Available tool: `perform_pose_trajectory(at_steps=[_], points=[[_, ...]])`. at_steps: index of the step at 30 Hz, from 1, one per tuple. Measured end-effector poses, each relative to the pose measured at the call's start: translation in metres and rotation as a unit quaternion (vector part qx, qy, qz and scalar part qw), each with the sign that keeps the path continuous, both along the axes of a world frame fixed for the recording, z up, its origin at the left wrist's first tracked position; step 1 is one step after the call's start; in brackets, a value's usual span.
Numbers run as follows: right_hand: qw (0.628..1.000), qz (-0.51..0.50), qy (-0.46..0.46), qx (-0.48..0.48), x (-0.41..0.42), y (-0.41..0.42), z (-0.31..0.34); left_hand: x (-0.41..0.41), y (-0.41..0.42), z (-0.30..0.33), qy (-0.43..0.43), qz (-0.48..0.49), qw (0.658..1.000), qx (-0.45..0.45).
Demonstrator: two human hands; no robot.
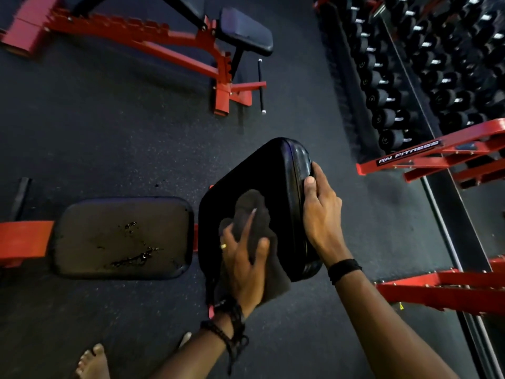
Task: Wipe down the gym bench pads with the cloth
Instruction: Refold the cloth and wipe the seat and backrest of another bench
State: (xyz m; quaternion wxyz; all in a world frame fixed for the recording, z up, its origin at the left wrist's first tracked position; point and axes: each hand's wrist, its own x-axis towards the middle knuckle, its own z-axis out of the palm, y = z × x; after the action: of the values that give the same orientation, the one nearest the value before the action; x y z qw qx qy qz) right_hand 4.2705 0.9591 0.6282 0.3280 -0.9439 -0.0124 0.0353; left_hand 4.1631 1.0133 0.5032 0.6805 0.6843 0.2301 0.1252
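Dark cloth (255,214) under left hand (246,266), fingers spread flat (ring on) | right hand (321,214) grips tilted pad (270,170) edge | pad's long axis runs up-right

Left hand (246,263): palm down, fingers spread and extended, pressing flat on the dark grey fabric cloth (254,214). 1 gold ring (223,246) sits on a finger. The left forearm enters from the lower edge, angled up and to the right, with black braided cord bands (232,321) wrapped at the wrist.

Right hand (321,214): fingers curled over the side edge of the raised black vinyl bench pad (262,170), thumb lying along the rim. The right forearm enters from the lower right corner. 1 black wristband (344,269) circles the wrist.

1 bare foot (93,362) shows at the lower left.
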Motion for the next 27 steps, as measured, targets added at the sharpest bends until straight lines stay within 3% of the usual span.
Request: perform_pose_trajectory(at_steps=[5, 8, 11, 14, 17, 23, 25, 27], points=[[1.0, -0.001, 0.002, 0.01, 0.0, -0.001, 0.001, 0.051, 0.022, 0.035, -0.095, -0.002, 0.993, 0.066], [1.0, 0.0, 0.001, 0.01, 0.0, 0.0, 0.003, 0.093, 0.043, 0.023, -0.099, 0.015, 0.994, 0.036], [1.0, -0.004, 0.0, 0.011, -0.001, 0.0, 0.002, 0.118, 0.052, -0.008, 0.009, 0.052, 0.998, 0.037], [1.0, -0.008, 0.001, 0.003, -0.001, 0.0, 0.0, 0.093, 0.041, -0.015, 0.126, 0.075, 0.989, 0.003], [1.0, -0.01, 0.002, -0.004, 0.0, 0.0, 0.001, 0.059, 0.025, -0.007, 0.053, 0.029, 0.998, -0.034], [1.0, 0.004, -0.001, 0.03, -0.003, 0.0, 0.002, 0.061, 0.029, 0.009, -0.077, -0.035, 0.994, 0.065], [1.0, 0.005, -0.006, 0.015, -0.001, 0.0, 0.001, 0.083, 0.046, -0.015, -0.067, -0.039, 0.994, 0.081], [1.0, 0.005, -0.01, 0.004, 0.0, -0.001, 0.0, 0.104, 0.059, -0.045, -0.011, -0.015, 0.999, 0.034]])
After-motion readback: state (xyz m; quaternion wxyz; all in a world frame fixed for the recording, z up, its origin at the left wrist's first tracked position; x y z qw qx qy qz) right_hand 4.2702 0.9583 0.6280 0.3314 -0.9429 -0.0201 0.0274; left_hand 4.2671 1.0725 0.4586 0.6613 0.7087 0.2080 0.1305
